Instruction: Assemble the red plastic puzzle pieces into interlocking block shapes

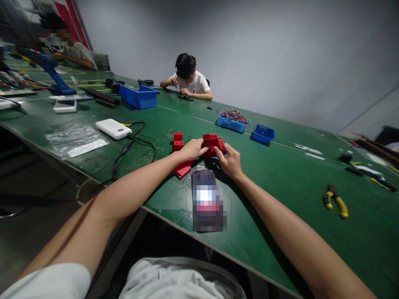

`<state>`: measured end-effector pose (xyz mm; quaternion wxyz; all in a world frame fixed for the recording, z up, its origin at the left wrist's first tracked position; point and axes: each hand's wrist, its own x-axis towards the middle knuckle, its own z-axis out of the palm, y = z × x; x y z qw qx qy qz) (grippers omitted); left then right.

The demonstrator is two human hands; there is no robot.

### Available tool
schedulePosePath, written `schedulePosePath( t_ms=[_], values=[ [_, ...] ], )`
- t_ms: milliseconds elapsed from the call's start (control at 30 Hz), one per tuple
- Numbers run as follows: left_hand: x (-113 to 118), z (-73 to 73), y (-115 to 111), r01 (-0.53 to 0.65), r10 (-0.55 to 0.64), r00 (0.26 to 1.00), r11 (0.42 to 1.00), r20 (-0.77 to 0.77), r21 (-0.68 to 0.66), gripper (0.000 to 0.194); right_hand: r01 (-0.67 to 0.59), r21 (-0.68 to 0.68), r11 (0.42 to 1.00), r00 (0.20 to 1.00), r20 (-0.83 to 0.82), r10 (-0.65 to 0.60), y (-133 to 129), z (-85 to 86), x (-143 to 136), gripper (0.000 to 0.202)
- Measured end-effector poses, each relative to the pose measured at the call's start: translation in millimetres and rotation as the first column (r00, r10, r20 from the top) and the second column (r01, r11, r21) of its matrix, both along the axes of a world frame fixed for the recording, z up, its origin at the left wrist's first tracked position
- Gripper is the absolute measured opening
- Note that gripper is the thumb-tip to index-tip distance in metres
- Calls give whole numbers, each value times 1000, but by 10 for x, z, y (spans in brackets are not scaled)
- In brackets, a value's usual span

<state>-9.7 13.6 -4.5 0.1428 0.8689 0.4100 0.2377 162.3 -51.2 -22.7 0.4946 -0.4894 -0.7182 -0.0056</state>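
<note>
Both of my hands grip a red blocky plastic part (211,140) just above the green table. My left hand (193,149) has its fingers closed on the part's left side. On the opposite side, my right hand (230,160) pinches it with the thumb in front. Another red part (182,169) lies on the table, partly hidden behind my left hand and forearm, with red blocks (178,141) at its far end. Closer to me, a phone (207,199) with a lit, blurred screen rests near the table edge.
A white power bank (114,129) with a black cable (124,153) lies left, beside a plastic bag (75,139). Blue bins (139,97), one with colourful wires (233,116), stand farther back. Yellow-handled pliers (335,201) lie right. Two people sit across the green table (280,178).
</note>
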Motion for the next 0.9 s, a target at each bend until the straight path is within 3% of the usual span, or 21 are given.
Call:
schedulePosePath(
  t_ms=[167, 333, 900],
  values=[
    [-4, -29, 28, 39, -40, 998, 999, 44, 22, 32, -17, 37, 999, 997, 70, 14, 1, -15, 18, 29],
    [-6, -41, 53, 22, -22, 998, 1000, 53, -1, 32, 29, 1, 1000, 999, 31, -29, 17, -14, 32, 31],
    [-2, -20, 26, 40, -40, 997, 999, 73, -3, 30, 43, -84, 996, 991, 132, -32, 19, -30, 43, 33]
  ],
)
